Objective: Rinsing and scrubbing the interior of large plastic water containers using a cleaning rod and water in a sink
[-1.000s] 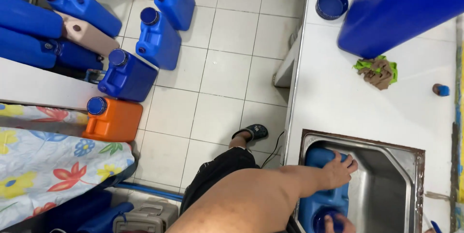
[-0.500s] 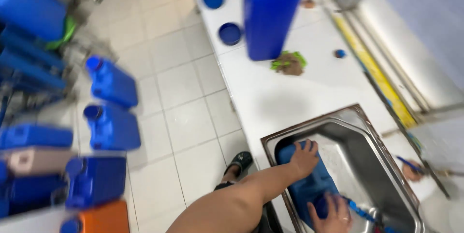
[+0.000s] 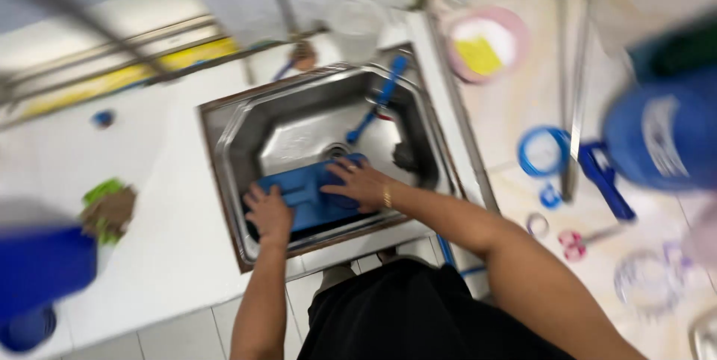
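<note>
A blue plastic jerrycan [image 3: 310, 194] lies on its side at the near end of a steel sink [image 3: 246, 117]. My left hand [image 3: 269, 214] presses on its left end, fingers curled over the edge. My right hand [image 3: 360, 183], with a gold bracelet at the wrist, rests on its right end near the neck. Both hands grip the can. A blue-handled brush [image 3: 377, 102] lies in the sink behind them, near the drain.
A white counter [image 3: 160, 203] holds a green-and-brown scouring pad [image 3: 108, 207], a small blue cap [image 3: 103, 118] and a blurred blue jerrycan [image 3: 41, 274]. On the right are a pink bowl [image 3: 485, 45], blue lids [image 3: 544, 151], scissors [image 3: 579, 242] and another blue container [image 3: 661, 132].
The view has swung round from the floor with its jerrycans to the sink seen square on. Both hands have stayed on the blue jerrycan in the sink.
</note>
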